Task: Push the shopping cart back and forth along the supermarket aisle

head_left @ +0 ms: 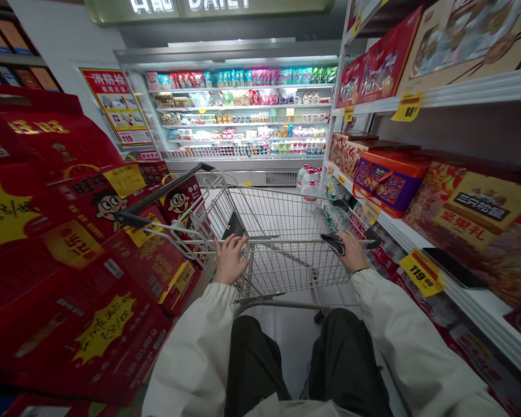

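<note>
A wire shopping cart (282, 266) stands sideways in front of me, its dark push handle (165, 196) toward the left. My left hand (231, 259) lies over the near side rim, its fingers bent across the top bar. Farther right on the same rim, my right hand (351, 251) is closed around the bar. A small dark piece (333, 242) shows at its fingertips; whether it belongs to the cart or is a separate object I cannot tell. Through the mesh the floor shows.
Stacked red gift boxes (91, 278) with yellow price signs crowd the left side. On the right, a white shelf (473, 301) carries boxed snacks and a dark flat slab (454, 267). Large bottles (311, 186) stand on the floor before a lit dairy cooler (243, 163).
</note>
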{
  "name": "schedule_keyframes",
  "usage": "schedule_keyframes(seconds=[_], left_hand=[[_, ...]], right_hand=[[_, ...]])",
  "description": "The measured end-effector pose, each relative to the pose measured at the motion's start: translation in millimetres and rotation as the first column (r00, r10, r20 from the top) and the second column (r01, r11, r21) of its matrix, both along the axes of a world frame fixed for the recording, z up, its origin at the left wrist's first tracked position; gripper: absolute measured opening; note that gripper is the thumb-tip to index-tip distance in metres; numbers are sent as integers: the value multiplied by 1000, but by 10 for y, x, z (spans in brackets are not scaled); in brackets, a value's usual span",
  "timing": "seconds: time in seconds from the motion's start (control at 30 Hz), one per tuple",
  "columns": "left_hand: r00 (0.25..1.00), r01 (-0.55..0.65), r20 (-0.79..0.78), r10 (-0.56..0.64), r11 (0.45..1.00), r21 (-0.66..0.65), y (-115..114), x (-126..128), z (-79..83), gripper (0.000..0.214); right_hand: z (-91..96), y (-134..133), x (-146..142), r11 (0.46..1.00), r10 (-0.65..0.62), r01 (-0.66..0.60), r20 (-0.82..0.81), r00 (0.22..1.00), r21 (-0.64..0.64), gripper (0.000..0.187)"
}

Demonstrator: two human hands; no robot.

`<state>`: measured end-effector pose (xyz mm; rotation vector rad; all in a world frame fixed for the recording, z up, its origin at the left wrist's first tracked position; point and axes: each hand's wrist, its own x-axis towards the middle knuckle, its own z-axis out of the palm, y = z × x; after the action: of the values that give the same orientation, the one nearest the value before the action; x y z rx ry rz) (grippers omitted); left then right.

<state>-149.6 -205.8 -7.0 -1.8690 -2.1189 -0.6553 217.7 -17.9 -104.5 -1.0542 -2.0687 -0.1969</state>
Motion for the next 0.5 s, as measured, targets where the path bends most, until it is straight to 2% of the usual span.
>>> schedule_keyframes(seconds=[0.07,0.13,0.2,0.3,0.4,0.5], left_hand=[[1000,-3,12,3,1000,5,-1,37,-5,56],[1000,-11,23,11,1000,15,-1,80,-6,55],[1000,-14,23,13,1000,20,-5,122,-1,56],[1000,-11,25,11,1000,10,-21,171,11,57],[999,-15,31,15,1000,-1,-40,187,12,57],[1000,-6,23,6,1000,3,-58,167,-3,58]], right_hand=[[-30,33,61,1000,5,-5,-12,1000,-6,58],[-58,1,-18,1000,-16,16,-63,998,4,64],[-67,-88,-236,1000,-20,23,-126,992,21,65],[-9,-289,-729,1000,5,0,-183,983,31,65],[132,-488,-1186,993,119,-114,-170,978,40,64],[266,-583,-1338,975,223,-221,-99,970,34,68]])
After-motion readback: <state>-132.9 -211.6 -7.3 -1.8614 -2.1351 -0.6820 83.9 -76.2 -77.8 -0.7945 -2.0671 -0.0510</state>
